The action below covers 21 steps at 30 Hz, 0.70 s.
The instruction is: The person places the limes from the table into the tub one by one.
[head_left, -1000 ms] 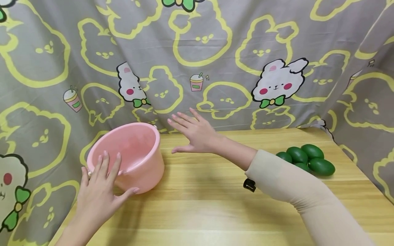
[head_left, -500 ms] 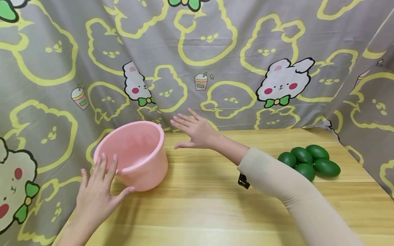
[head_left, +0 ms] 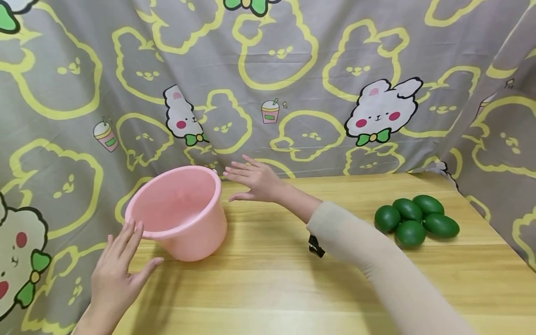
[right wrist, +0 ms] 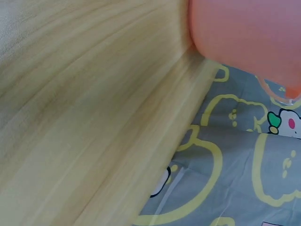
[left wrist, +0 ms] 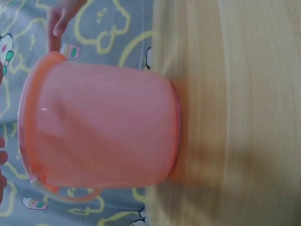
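Observation:
A pink plastic bucket [head_left: 197, 235] stands upright on the left part of the wooden table, its inside facing the head camera. My left hand [head_left: 115, 279] is at its near left side, fingers straight and thumb spread, fingertips overlapping the rim in the head view. Beyond the bucket's far right edge my right hand [head_left: 259, 182] hovers with fingers extended and holds nothing. The left wrist view shows the bucket's side wall [left wrist: 108, 127], with its thin handle [left wrist: 70, 198] hanging down. Part of the bucket [right wrist: 249, 33] also fills the upper corner of the right wrist view.
Several dark green, smooth oval fruits [head_left: 410, 233], avocado-like, lie clustered on the right of the table [head_left: 268, 288]. A grey curtain [head_left: 293, 51] with yellow outlines and white rabbits rises behind and along both sides. A black clip-like piece [head_left: 316, 246] shows under the right sleeve.
My left hand has drawn back left and down from the bucket's opening. The right hand has shifted slightly left, closer to the rim. The bucket and green fruits stay in place.

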### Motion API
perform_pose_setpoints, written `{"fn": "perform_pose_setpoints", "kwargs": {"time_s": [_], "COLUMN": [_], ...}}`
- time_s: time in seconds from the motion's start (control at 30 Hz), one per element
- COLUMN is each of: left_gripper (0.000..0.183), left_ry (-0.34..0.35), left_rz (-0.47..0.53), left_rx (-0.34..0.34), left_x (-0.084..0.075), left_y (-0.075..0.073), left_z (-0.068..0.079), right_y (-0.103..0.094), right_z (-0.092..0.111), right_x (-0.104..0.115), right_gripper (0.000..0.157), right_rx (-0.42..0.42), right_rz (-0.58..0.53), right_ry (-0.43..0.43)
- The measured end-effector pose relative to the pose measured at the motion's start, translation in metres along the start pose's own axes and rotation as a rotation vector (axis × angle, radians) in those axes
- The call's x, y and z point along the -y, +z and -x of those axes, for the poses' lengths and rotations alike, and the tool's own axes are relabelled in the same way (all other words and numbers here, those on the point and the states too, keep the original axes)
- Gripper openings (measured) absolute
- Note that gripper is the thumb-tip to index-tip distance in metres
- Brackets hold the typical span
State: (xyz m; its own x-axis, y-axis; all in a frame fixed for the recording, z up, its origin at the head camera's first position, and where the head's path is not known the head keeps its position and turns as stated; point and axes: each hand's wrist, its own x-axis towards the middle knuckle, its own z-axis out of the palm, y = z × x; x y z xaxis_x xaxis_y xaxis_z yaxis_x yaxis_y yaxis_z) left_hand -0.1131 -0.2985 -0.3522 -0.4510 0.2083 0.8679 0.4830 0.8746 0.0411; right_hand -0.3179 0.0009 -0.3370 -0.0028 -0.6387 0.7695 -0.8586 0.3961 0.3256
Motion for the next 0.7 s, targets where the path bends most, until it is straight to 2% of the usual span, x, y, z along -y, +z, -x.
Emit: {"fn": "perform_pose_setpoints", "kwargs": {"time_s": [0.27, 0.53, 0.7], "left_gripper": [0.069, 0.062, 0.055], "left_ry": [-0.007, 0.012, 0.049], "left_rz": [0.033, 0.086, 0.16], "left_rx": [-0.107, -0.189, -0.244], "left_x": [0.001, 0.004, 0.013], "left_y": [0.006, 0.011, 0.014], "left_z": [-0.003, -0.004, -0.004], "right_y": [0.014, 0.027, 0.03], "right_z": [-0.005, -0.012, -0.017], "right_x": [0.003, 0.005, 0.007], "right_gripper": [0.06, 0.057, 0.056], "right_rx": [-0.01, -0.01, -0.013], "right_rz": [-0.046, -0.141, -0.177], "right_ry": [0.023, -0.045, -0.066]}}
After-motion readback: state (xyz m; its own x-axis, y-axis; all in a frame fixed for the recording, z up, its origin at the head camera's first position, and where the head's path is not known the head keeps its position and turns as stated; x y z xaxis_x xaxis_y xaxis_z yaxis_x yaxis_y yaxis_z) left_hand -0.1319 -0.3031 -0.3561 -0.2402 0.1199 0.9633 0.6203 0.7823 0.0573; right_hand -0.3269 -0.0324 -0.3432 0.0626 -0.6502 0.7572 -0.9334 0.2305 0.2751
